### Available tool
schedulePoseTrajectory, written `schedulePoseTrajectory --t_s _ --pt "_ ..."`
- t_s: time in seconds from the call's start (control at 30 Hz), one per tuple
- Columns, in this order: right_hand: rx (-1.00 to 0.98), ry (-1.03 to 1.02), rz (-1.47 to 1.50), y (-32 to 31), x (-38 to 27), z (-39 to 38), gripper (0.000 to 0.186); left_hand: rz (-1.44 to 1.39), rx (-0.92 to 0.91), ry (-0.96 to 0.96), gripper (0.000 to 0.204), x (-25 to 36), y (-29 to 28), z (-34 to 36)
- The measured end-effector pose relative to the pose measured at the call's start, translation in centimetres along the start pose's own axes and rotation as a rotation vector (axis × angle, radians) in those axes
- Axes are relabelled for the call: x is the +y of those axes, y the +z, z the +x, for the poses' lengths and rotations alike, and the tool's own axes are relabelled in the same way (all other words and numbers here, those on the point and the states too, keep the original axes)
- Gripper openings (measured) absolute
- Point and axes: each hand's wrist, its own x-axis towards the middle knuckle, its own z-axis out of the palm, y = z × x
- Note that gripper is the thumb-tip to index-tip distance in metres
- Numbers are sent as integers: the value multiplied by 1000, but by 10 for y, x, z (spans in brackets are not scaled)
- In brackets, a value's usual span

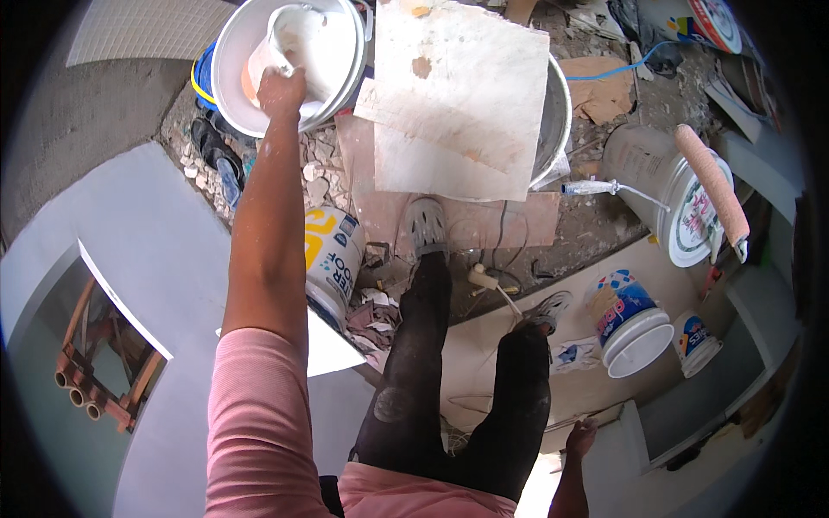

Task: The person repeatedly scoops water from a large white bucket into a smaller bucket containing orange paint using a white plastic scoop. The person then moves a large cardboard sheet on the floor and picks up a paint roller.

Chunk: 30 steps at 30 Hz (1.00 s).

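Holding white-smeared jug (275, 53) inside bucket's (228, 53) left edge, left hand (281, 92) fingers curled on jug; right hand (582, 437) fingers can't tell

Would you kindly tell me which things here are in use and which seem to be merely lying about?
In use:
- smeared container, held by the left hand
- large white bucket, around the container

Apparently lying about:
- paint roller, at the lidded bucket
- blue cable
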Motion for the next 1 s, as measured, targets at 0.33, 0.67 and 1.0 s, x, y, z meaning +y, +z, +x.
schedulePoseTrajectory --t_s 0.33,0.67,1.0 --pt "69 -7 193 36 22 -7 15 -1072 -32 -521 28 -40 -13 12" --pt "12 14 220 27 7 -24 25 -1480 -153 -477 29 -37 -106 -21" --pt "163 199 255 55 74 15 25 -1089 -161 -146 33 4 -229 -165"
